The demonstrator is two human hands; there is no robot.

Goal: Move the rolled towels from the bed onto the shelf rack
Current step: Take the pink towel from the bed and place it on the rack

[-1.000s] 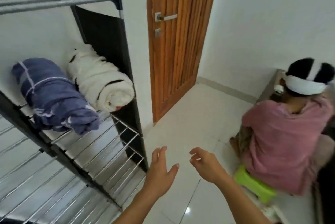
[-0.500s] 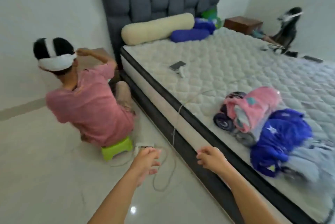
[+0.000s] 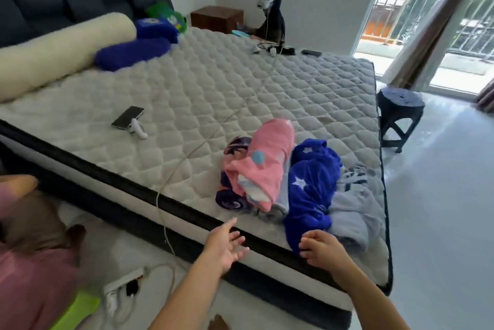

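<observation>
Several rolled towels lie bunched near the bed's (image 3: 187, 94) near corner: a pink towel (image 3: 267, 158) on top of a dark purple towel (image 3: 230, 197), a royal-blue star-print towel (image 3: 310, 190) beside them, and a pale grey-blue towel (image 3: 352, 209) at the right. My left hand (image 3: 226, 245) reaches toward the mattress edge with fingers spread, holding nothing, just short of the purple towel. My right hand (image 3: 320, 249) hovers with loosely bent fingers at the lower end of the blue star towel, holding nothing. The shelf rack is out of view.
A phone (image 3: 127, 117) and a white cable (image 3: 192, 150) lie on the mattress. A person in pink (image 3: 29, 262) sits on a green stool (image 3: 77, 308) at left by a power strip (image 3: 123, 284). A dark stool (image 3: 399, 113) stands right of the bed.
The view swung from the shelf rack and door across to the bed. Both empty hands now reach forward close to the towel pile at the mattress edge.
</observation>
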